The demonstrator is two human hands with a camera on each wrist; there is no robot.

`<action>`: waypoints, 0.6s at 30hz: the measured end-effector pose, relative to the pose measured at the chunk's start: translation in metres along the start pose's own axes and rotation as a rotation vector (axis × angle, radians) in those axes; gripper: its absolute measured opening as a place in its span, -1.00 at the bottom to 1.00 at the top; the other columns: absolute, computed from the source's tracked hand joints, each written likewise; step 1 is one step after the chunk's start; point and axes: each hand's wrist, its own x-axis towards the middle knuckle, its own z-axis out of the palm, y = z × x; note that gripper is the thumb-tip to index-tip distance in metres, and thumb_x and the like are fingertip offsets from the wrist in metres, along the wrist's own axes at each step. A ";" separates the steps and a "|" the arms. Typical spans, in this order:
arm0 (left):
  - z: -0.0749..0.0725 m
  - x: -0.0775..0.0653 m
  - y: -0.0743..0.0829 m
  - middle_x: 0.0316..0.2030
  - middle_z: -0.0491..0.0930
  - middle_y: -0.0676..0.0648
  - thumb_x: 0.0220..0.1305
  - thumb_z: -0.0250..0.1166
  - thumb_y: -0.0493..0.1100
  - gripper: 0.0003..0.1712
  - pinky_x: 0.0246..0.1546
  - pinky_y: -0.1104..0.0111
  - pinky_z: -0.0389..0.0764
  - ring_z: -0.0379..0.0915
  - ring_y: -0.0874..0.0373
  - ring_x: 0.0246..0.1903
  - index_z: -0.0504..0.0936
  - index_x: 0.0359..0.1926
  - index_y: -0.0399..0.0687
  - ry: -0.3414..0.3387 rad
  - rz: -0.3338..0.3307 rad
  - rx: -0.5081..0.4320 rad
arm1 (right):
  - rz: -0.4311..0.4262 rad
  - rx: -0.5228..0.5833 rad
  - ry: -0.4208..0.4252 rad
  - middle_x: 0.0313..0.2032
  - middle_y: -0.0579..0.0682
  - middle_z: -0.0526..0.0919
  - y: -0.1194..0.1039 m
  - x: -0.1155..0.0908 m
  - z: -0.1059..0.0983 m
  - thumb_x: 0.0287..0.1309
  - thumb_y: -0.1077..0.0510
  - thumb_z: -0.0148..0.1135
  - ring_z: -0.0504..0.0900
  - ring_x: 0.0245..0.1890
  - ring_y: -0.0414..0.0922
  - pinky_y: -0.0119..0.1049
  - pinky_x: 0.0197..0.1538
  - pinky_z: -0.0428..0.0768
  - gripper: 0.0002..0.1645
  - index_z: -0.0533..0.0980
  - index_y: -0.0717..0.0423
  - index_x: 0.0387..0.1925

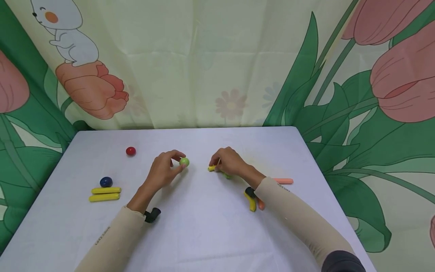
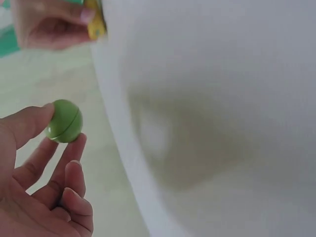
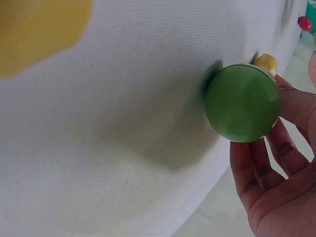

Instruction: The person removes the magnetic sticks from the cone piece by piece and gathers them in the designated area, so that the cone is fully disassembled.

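Note:
My left hand [image 1: 162, 169] pinches a small green ball [image 1: 184, 162] between thumb and fingers. In the left wrist view a thin seam runs around this ball [image 2: 65, 121]. To the right, my right hand [image 1: 228, 161] grips a toy piece with a yellow end [image 1: 212, 168] and a green end [image 1: 227, 176]. Its middle is covered by the fingers, so whether it is one piece or two I cannot tell. Close up in the right wrist view, the green end [image 3: 243, 103] looks round and smooth, with the yellow end [image 3: 266, 62] beyond it.
At left on the white-covered table [image 1: 197, 234] lie a red ball [image 1: 130, 151], a dark blue ball [image 1: 106, 182] and two yellow sticks [image 1: 105, 193]. Near my right forearm are an orange stick [image 1: 284, 181], a curved yellow piece [image 1: 250, 202] and a partly hidden orange piece [image 1: 261, 204].

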 end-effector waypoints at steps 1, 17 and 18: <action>-0.006 -0.001 -0.003 -0.04 0.76 -0.13 0.35 0.49 -0.14 -0.63 -0.19 0.24 0.41 0.47 -0.04 -0.16 0.73 0.14 -0.03 0.001 -0.007 0.003 | 0.003 0.002 0.001 -0.29 -0.14 0.84 0.000 -0.001 0.000 0.11 0.36 0.56 0.75 -0.30 -0.23 -0.25 -0.07 0.67 -0.72 0.84 -0.06 -0.20; -0.095 -0.009 -0.046 0.02 0.69 -0.24 0.42 0.43 -0.17 -0.57 -0.22 0.20 0.39 0.42 -0.11 -0.08 0.64 0.26 -0.09 0.092 -0.050 0.094 | -0.014 0.012 0.001 -0.27 -0.12 0.84 0.000 -0.003 0.000 0.12 0.38 0.55 0.72 -0.30 -0.24 -0.27 -0.09 0.67 -0.71 0.83 -0.03 -0.19; -0.100 -0.008 -0.049 0.02 0.69 -0.25 0.42 0.43 -0.16 -0.56 -0.22 0.20 0.41 0.43 -0.12 -0.08 0.64 0.27 -0.09 0.095 -0.056 0.098 | -0.011 0.010 0.001 -0.28 -0.13 0.83 0.000 -0.003 0.000 0.12 0.38 0.55 0.72 -0.30 -0.24 -0.27 -0.09 0.67 -0.71 0.83 -0.04 -0.20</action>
